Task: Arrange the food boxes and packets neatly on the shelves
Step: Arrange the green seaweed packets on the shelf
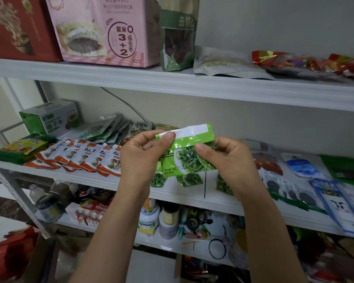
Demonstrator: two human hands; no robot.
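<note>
Both hands pinch one green packet of greens.

The green packet is bright lime with a white band along its top and a picture of dark green shreds. On the white shelves, the pink box carries a pale check along its base, dark brown lettering and a cream bun with purple filling, while the dark red box shows golden grain ears. The mushroom packets are white with orange corners, the carton green and white, the long packets blue and white.
</note>
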